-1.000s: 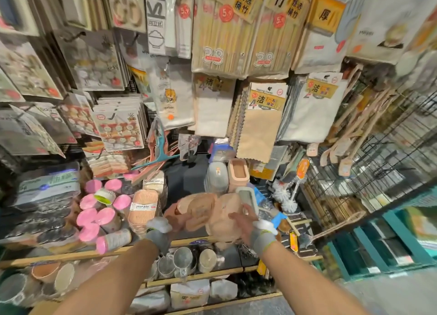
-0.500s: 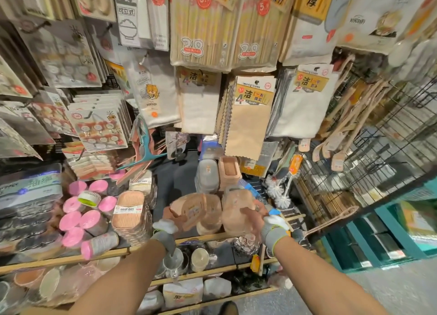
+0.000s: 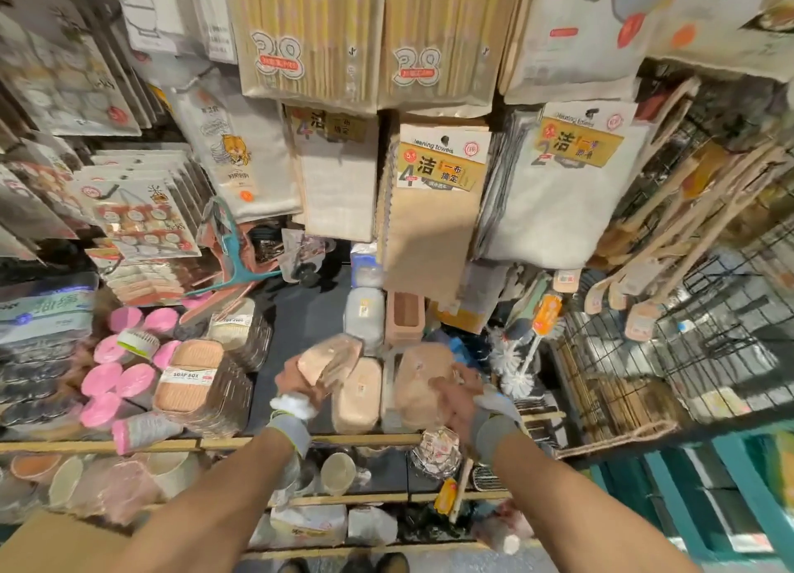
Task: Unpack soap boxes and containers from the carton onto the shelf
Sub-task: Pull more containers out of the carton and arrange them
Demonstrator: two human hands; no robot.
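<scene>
Left hand (image 3: 300,385): grips the tilted pink container (image 3: 328,364) from below and the left, holding it above the shelf floor.
Right hand (image 3: 456,400): fingers curl round the upright pink container (image 3: 419,383); motion blur hides whether its base already rests on the shelf.
Between the hands: a standing pink container (image 3: 358,394), just beside both held ones and near the shelf rail (image 3: 365,439).
Task items, location: both held containers are over the front of the shelf; a brown cardboard surface (image 3: 47,542) at lower left is probably the carton.
Risk, crowding: the gap at the front row looks tight; pushing either container in could probably nudge the standing one over the rail.
Risk, tilt: the left container is at a steep angle; set down that way it would likely topple or slide.
Risk, grip: each hand holds smooth plastic alone, so a slip has no backup.
Left neighbours: the SOAP BOX stack (image 3: 189,379) stands near the left hand, with pink-lidded jars (image 3: 111,379) beyond.
Rear neighbours: a grey container (image 3: 364,314) and a pink open box (image 3: 404,314) fill the back.
Right neighbours: white brushes (image 3: 513,357) lean close to the right hand.
Overhead: hanging cleaning towels (image 3: 434,211) limit reach to the rear.
</scene>
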